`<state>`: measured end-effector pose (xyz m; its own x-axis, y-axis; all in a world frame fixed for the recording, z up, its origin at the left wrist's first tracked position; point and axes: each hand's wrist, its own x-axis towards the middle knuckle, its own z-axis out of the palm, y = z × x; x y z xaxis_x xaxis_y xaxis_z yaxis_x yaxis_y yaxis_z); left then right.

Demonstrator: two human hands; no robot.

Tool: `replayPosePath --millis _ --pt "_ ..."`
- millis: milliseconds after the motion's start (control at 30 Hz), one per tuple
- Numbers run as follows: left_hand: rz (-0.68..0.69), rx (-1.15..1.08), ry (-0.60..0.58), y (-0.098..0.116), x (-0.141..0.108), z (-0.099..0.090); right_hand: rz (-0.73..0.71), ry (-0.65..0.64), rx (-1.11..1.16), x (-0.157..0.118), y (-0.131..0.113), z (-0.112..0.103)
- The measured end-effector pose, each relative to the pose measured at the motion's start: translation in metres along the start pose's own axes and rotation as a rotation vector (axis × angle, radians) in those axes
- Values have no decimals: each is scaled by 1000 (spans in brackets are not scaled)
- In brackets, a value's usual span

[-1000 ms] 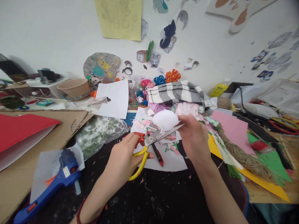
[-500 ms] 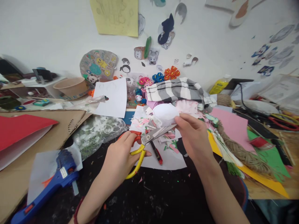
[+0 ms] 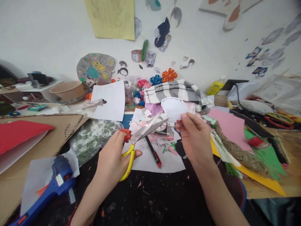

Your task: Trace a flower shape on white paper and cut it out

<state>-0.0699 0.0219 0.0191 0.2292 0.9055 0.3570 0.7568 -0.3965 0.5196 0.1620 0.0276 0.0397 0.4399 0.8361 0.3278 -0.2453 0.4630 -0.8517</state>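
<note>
- The left hand was closed around the handles of one pair of scissors, yellow and orange, with the metal blades parted.
- The right hand pinched one white paper cutout at its lower right, thumb against fingers.
- That cutout was held up in front of the folds of a black-and-white checked cloth; it had a rounded top, a thin dark line along its upper edge and a plain white middle.
- The blade tips were at the cutout's lower left; contact could not be told.
- Below the blades lay one dark pen with a red end, slanting across a white sheet, beside many paper scraps, too many to count.
- The sheet's curved near edge met the black tabletop, which stretched between the forearms and gave them room, with a few small bits scattered on it.
- Farther left lay one blue glue gun, well apart from the scissors.
- Behind stood three flower clusters: pink, blue and orange.
</note>
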Motion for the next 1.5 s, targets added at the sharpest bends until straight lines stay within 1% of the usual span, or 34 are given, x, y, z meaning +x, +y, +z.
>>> replayPosePath --millis 100,233,367,433,567,700,833,933,1033,1100,1167,1233,1333,1500 --pt "-19 -86 84 -1 0 0 46 11 21 -2 -1 2" --pt "-30 -138 192 -7 -3 0 75 33 61 -5 -2 6" --pt "-7 -181 161 -8 -5 0 100 42 75 -7 -4 8" --pt "40 -130 169 -6 -5 0 110 48 83 -7 -4 8" --pt "135 37 232 2 -3 -1 103 57 103 -7 -5 8" --pt "144 127 197 7 -3 0 76 73 131 -6 -5 8" --pt "130 102 192 5 -5 2 98 59 140 -5 -6 6" --pt "45 -21 156 4 -5 2 131 37 132 -5 -7 5" --pt "-61 -264 108 9 -3 2 176 -2 120 -7 -6 6" --pt "-91 -476 96 16 0 2 214 -67 97 -10 -4 9" --pt "-75 -707 109 25 3 2 252 -152 80 -15 -2 11" --pt "-103 -845 145 33 6 4 283 -221 79 -19 0 14" --pt "-162 -915 161 40 7 6 304 -283 62 -24 3 16" --pt "-178 -1006 133 37 4 9 258 -309 -11 -25 5 16"
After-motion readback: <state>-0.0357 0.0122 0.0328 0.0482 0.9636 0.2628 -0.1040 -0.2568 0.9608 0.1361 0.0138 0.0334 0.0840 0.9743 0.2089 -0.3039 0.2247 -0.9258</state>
